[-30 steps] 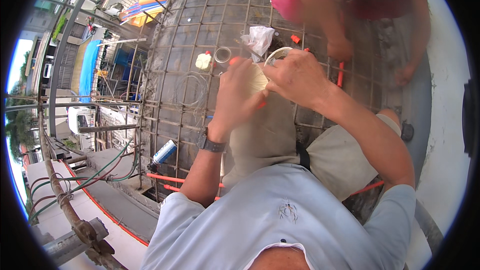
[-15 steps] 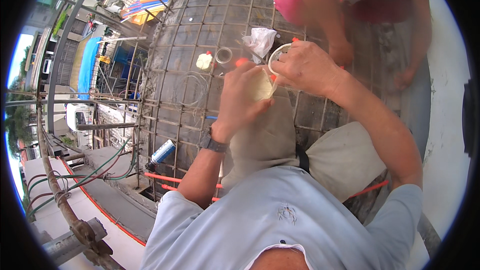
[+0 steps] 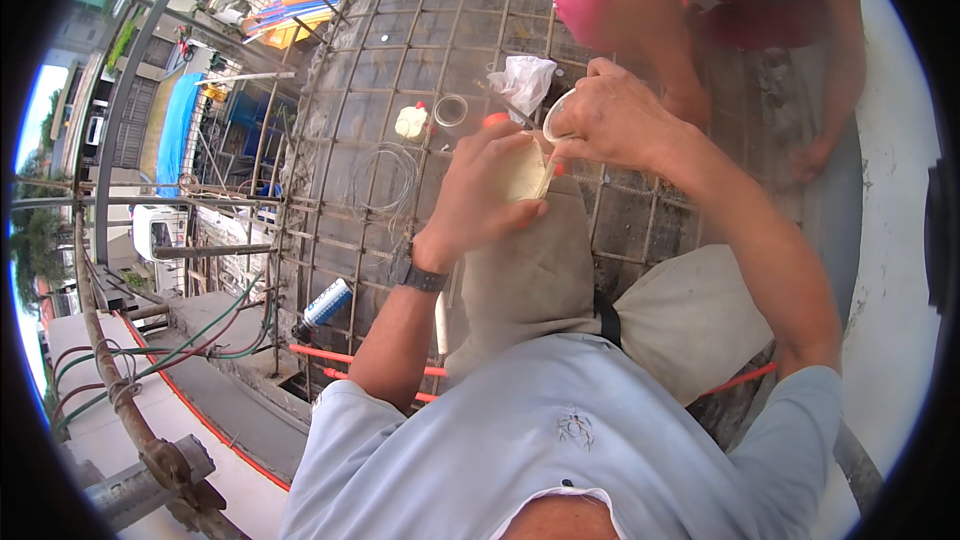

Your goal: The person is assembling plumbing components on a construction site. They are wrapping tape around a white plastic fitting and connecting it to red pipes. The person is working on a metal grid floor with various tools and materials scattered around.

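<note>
Note cream on the held piece [image 3: 522, 172], off-white on the curved rim [image 3: 552, 118], black on the wristwatch [image 3: 420, 276]. Note pale blue on the shirt [image 3: 540, 390], beige on the trousers [image 3: 530, 265], orange-red on the pipes [image 3: 322, 352], brown square-grid pattern on the steel bars [image 3: 507, 0].

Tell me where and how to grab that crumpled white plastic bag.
Pinch the bunched folds at the middle of the white plastic bag, probably best from above: it looks thin and crumpled, with no stiff handle showing, and the right hand is close on its near-right side.
</note>
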Motion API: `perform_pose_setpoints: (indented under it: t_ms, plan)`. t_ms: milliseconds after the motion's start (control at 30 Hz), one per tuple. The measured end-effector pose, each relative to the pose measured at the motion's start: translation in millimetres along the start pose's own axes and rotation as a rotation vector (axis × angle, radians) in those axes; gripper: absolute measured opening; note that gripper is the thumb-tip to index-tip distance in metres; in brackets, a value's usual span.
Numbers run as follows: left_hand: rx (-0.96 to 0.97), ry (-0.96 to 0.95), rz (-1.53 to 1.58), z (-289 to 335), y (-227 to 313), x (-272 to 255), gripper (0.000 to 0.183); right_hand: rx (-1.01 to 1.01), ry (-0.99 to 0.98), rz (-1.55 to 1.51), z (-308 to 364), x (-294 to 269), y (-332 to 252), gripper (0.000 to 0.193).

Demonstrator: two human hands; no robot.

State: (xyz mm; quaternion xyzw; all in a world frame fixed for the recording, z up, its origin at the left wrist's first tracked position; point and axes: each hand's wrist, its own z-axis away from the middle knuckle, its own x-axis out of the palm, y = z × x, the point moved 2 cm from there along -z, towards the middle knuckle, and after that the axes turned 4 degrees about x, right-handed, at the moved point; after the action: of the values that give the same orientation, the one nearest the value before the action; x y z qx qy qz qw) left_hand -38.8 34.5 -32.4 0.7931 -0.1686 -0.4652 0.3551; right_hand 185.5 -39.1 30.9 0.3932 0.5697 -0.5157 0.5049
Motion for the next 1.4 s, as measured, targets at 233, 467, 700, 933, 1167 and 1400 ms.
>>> perform_pose_setpoints:
  t_ms: [233, 467, 700, 933, 1167, 1400]
  plan:
    - [0.039, -0.001, -0.018, -6, 3, 2, 0.087, 0.091, -0.118, 0.156, 12, -22, -11, 0.030]
    - [0.071, -0.020, 0.003, -9, 6, 2, 0.088, -0.006, 0.056, 0.159, 3, 2, -6, 0.030]
    - [0.076, -0.089, 0.082, -12, -3, -7, 0.083, -0.121, 0.349, 0.196, 11, 20, 0, 0.033]
    - [0.092, -0.056, 0.101, -24, -9, -5, 0.064, -0.184, 0.311, 0.173, 4, 21, 4, 0.037]
    - [0.104, -0.137, 0.175, -29, -20, -2, 0.054, -0.135, 0.316, 0.027, 9, 26, 12, 0.047]
    - [0.082, -0.057, 0.149, -31, -20, -4, 0.097, -0.105, 0.295, 0.061, 5, 27, 19, 0.057]
